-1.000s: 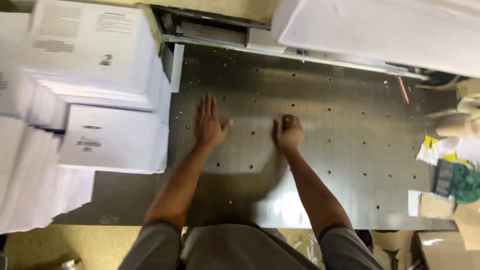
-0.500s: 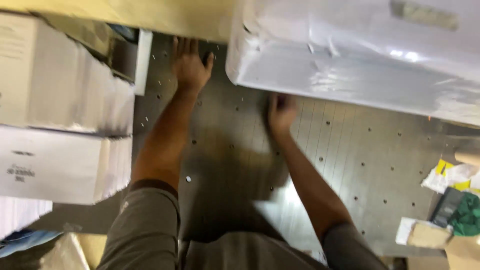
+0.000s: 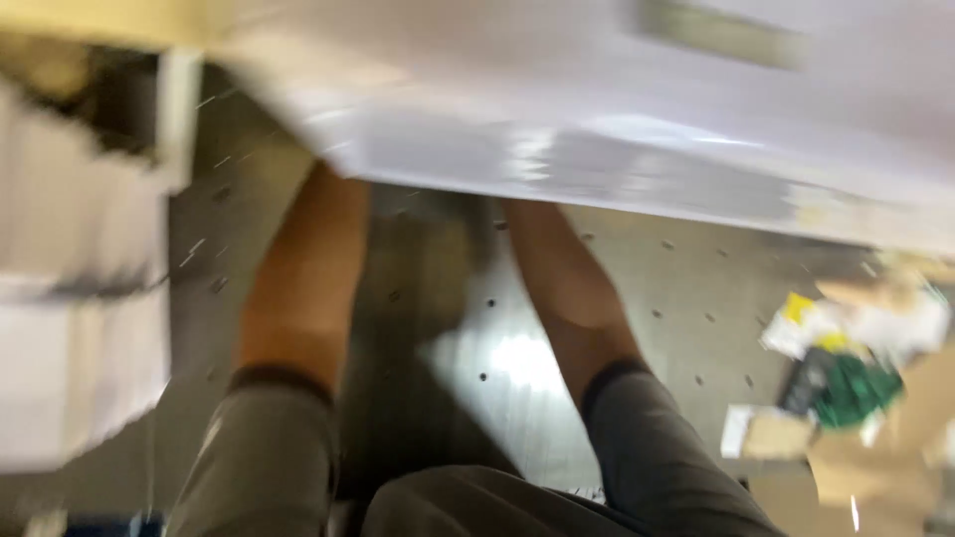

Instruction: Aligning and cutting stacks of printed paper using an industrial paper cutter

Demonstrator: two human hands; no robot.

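A big white bundle wrapped in shiny plastic point(image 3: 597, 129) fills the top of the blurred head view. Both my arms reach forward under its near edge. My left forearm point(image 3: 303, 268) and my right forearm point(image 3: 562, 278) show from the grey sleeves up to the wrists. Both hands are hidden behind the bundle, so I cannot see whether they grip it. Below the arms lies a grey metal table with small holes point(image 3: 686, 288).
Stacks of white paper point(image 3: 80, 298) stand along the left side of the table. At the right edge lies a heap of yellow, green and brown scraps and cardboard point(image 3: 846, 378).
The view has swung up and closer. The white bundle now covers both hands, which lay on the table a second ago and reached forward half a second ago.
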